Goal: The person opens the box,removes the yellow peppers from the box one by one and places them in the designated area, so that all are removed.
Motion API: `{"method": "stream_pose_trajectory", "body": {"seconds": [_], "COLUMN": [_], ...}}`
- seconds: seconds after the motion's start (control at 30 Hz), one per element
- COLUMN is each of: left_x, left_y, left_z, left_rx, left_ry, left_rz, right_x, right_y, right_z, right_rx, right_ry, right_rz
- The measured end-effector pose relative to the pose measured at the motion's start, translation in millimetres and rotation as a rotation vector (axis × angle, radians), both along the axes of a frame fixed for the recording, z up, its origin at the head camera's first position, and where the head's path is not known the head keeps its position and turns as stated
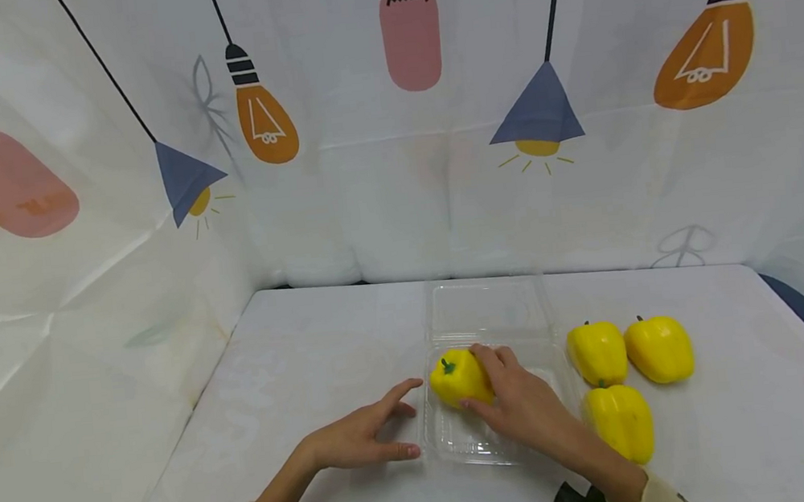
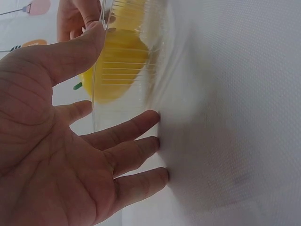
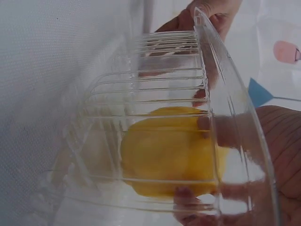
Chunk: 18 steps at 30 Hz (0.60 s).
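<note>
A yellow bell pepper [image 1: 458, 379] with a green stem sits in the left part of a clear plastic clamshell box [image 1: 475, 452]. My right hand [image 1: 526, 405] grips this pepper from its right side, thumb in front and fingers behind. Through the box's ribbed wall, the right wrist view shows the pepper [image 3: 164, 150] low inside. The left hand [image 1: 362, 437] is spread beside the box's left wall, fingers extended and holding nothing. In the left wrist view its thumb lies close to the box's rim; whether it touches, I cannot tell.
The box's clear lid [image 1: 487, 307] lies folded back, away from me. To the right of the box sit three more yellow peppers, one at the back [image 1: 597, 353], one farther right [image 1: 660, 349] and one nearer [image 1: 621, 424]. A printed white curtain [image 1: 383, 204] hangs behind the white table [image 1: 310, 349].
</note>
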<state>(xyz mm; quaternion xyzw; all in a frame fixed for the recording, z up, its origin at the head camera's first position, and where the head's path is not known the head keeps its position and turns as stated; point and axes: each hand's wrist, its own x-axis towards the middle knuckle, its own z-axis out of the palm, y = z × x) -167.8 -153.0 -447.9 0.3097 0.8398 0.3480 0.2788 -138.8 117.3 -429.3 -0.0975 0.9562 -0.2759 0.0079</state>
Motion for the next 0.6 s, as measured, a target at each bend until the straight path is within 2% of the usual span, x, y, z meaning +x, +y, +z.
{"method": "stream_pose_trajectory", "body": {"seconds": [0.3,0.6], "left_x": [0.5,0.1], "left_y": [0.8,0.7], "left_z": [2.4,2.7], "left_rx": [-0.003,0.002], "left_ry": [-0.009,-0.013], "left_rz": [0.002,-0.002], "right_x": [4.5,10.9], "right_y": [4,12], "right_z": [4.5,14.3], "right_rx": [0.030,0.017], "right_ry": [0.023,-0.005], "right_rz": [-0.006,0.018]}}
